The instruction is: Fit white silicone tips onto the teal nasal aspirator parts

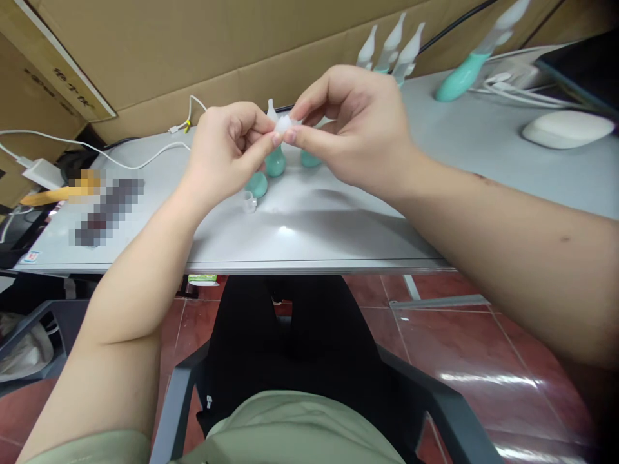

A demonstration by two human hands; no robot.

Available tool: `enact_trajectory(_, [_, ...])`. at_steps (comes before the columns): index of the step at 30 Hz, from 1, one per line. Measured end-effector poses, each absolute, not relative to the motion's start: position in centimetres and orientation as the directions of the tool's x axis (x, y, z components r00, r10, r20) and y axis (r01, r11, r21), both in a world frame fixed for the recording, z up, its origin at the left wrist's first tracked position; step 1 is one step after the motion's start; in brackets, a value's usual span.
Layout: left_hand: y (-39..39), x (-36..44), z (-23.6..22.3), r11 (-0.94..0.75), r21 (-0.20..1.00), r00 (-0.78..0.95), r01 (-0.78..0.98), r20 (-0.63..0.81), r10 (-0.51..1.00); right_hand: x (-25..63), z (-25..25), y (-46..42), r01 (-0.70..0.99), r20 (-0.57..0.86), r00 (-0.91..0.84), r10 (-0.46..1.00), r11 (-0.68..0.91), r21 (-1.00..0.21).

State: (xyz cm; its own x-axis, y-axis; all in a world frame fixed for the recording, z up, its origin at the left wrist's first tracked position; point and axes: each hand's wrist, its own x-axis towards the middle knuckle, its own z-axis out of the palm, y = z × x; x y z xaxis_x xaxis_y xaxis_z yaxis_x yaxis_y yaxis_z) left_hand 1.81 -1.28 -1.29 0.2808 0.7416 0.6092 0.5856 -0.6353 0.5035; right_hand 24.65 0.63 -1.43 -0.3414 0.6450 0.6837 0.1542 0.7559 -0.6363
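Both hands are meeting above the far middle of the pale grey tabletop (338, 232), pinching one small translucent white plastic tip (283, 124) between them. The left hand (227, 151) is gripping it with thumb and forefinger, its other fingers curled in; the right hand (353, 125) is closing on it from the right with thumb and fingertips.

The work seems to be partway along. At the far right, three finished-looking pieces with white tips and teal bases (389, 45) are standing upright in a row, and a larger teal-and-white piece (471, 61) is leaning beside them. Just beyond and below the hands, a few teal rubber bulbs (275, 162) are sitting on the table, apparently waiting for their tips, and a small clear plastic cap (249, 205) is lying loose nearer the table's edge.

The tip is looking soft, cloudy and slightly glossy, though the fingers are hiding most of its shape.
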Motion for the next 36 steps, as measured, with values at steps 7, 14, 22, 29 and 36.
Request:
enact_trajectory(7, [-1.3, 1.5, -0.8, -0.638, 0.533, 0.288, 0.556, 0.597, 0.749, 24.8, -1.5, 0.8, 0.022, 0.675, -0.377, 0.634, 0.735, -0.678])
enact_trajectory(14, [-1.7, 1.3, -0.6, -0.707, 0.516, 0.3, 0.484, 0.661, 0.688, 24.8, -1.5, 1.1, 0.003, 0.616, -0.379, 0.69, 0.667, -0.745])
enact_trajectory(22, [-0.7, 0.2, -0.2, -0.776, 0.474, 0.333, 0.416, 0.715, 0.615, 25.4, -1.0, 0.9, 0.155, 0.596, -0.416, 0.687, 0.699, -0.699])
enact_trajectory(29, [-3.3, -1.5, 2.7, -0.857, 0.3, 0.517, 0.42, 0.697, 0.497, 25.7, -0.6, -0.1, 0.215, 0.534, -0.566, 0.628, 0.738, -0.64])
enact_trajectory(36, [-5.3, -1.7, 4.8, -0.59, 0.516, 0.618, 0.621, 0.14, 0.773, 25.3, -2.3, 0.0, 0.14, 0.39, -0.835, 0.388, 0.836, -0.53])
